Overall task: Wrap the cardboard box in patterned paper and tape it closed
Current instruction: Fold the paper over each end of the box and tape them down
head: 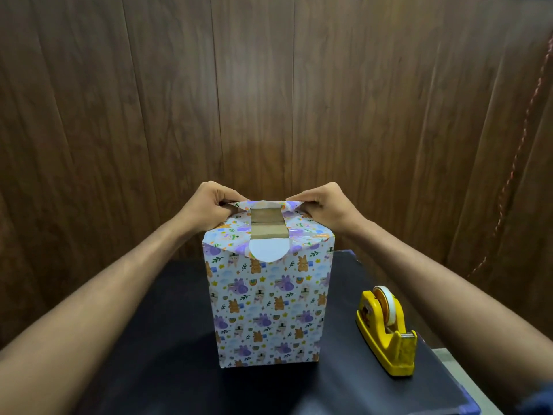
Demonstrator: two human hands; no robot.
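A tall cardboard box (267,227) stands upright on the black table (155,339), its sides covered in patterned paper (266,307) with small animals on white. At the top, a strip of bare brown cardboard shows between folded side flaps. A white rounded flap (268,250) hangs over the near top edge. My left hand (209,206) pinches the paper at the far left top corner. My right hand (324,205) pinches the paper at the far right top corner.
A yellow tape dispenser (386,327) with a roll of clear tape sits on the table to the right of the box. A wood-panelled wall (269,85) rises close behind the table. A reddish cord (520,139) hangs at the right.
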